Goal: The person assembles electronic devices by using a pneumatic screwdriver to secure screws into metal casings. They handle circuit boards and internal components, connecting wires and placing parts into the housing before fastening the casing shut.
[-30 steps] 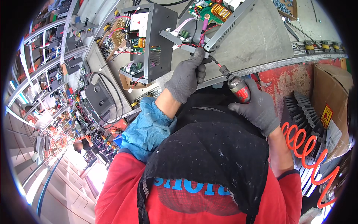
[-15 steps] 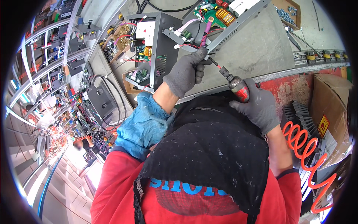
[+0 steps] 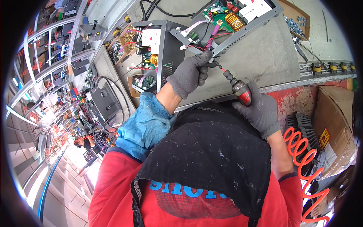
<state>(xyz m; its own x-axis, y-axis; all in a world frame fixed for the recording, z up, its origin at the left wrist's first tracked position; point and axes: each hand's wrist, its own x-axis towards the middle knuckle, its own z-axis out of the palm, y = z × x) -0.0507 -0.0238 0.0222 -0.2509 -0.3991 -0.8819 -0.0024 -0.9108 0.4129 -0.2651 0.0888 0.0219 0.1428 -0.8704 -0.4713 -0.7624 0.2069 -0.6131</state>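
In my gloved right hand (image 3: 261, 109) is a red and black power screwdriver (image 3: 240, 90), its bit angled up and left toward the corner of a grey metal chassis (image 3: 236, 36). My gloved left hand (image 3: 190, 73) grips that near corner, fingertips closed around the panel's end beside the bit. Whether a screw sits at the bit's tip is too small to tell. The chassis carries a green circuit board (image 3: 218, 19) with a copper-wound coil (image 3: 234, 21). Left of my left hand stands a second dark grey chassis (image 3: 168, 47) with wiring and boards.
Screws fill a cardboard tray (image 3: 307, 26) at the far right; more small fasteners lie in bins (image 3: 123, 47) at the left. A metal rail (image 3: 325, 68) edges the bench. An orange coiled hose (image 3: 302, 166) hangs at my right near a cardboard box (image 3: 336, 125).
The bench and both chassis sit slightly lower and to the right in the view. Both hands keep their grips, and the screwdriver stays at the chassis corner.
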